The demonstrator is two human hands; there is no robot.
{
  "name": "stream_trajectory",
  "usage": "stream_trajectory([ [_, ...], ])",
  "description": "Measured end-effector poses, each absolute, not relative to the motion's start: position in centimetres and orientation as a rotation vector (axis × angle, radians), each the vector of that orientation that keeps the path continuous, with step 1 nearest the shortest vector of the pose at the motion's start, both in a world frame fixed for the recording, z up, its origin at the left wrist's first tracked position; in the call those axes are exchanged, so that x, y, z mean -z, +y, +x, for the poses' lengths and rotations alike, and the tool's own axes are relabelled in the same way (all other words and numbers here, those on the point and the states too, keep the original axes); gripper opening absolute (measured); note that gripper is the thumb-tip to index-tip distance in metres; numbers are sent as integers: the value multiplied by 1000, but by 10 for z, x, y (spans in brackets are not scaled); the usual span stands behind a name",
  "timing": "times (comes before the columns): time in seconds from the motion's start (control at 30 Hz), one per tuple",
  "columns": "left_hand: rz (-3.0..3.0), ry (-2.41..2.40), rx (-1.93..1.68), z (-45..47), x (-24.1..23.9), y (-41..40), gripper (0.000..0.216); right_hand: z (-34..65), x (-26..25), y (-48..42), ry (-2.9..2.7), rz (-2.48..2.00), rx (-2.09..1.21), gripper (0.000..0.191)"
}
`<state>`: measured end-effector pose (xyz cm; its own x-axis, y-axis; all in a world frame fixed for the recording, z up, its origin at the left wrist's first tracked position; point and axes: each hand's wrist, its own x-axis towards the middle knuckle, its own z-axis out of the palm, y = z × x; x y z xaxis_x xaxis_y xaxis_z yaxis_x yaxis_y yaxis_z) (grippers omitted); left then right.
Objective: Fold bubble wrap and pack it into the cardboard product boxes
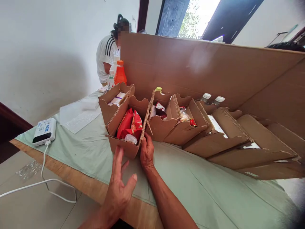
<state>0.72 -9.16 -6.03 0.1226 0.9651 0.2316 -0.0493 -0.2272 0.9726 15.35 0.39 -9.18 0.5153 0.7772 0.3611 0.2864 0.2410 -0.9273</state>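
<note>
A narrow open-topped cardboard box (125, 149) stands on the table in front of me, holding red snack packets (128, 122) and a clear plastic-wrapped item (131, 138). My left hand (120, 187) is open, its fingers stretched up against or just before the box's front wall; whether they press on it is unclear. On the box's right side, my right hand (147, 151) holds the front corner, with part of its fingers hidden. Another cardboard box (107, 109) with white and purple packages (117, 99) stands behind it to the left.
To the right runs a row of several cardboard boxes (164, 127) with goods inside. Behind them rises a tall cardboard panel (181, 63). An orange bottle (120, 74) stands at the back left. A white power bank (44, 130) with a cable (44, 162) lies near the left edge. A person (106, 55) is beyond.
</note>
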Motion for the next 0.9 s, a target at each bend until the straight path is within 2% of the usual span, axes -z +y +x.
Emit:
stream_trajectory([
  [0.33,1285,981,-1295,71,39,8,82,166,105,16,-833,-1380,-552,40],
  [0.57,1337,1027,-1269,93,45,24,82,165,102,11,-859,-1410,-585,40],
  [0.7,1458,1040,-1185,59,56,7,75,166,99,12,-902,-1425,-563,40],
  [0.9,2003,1169,-937,-43,88,-13,47,153,84,4,-1067,-1416,-498,27],
])
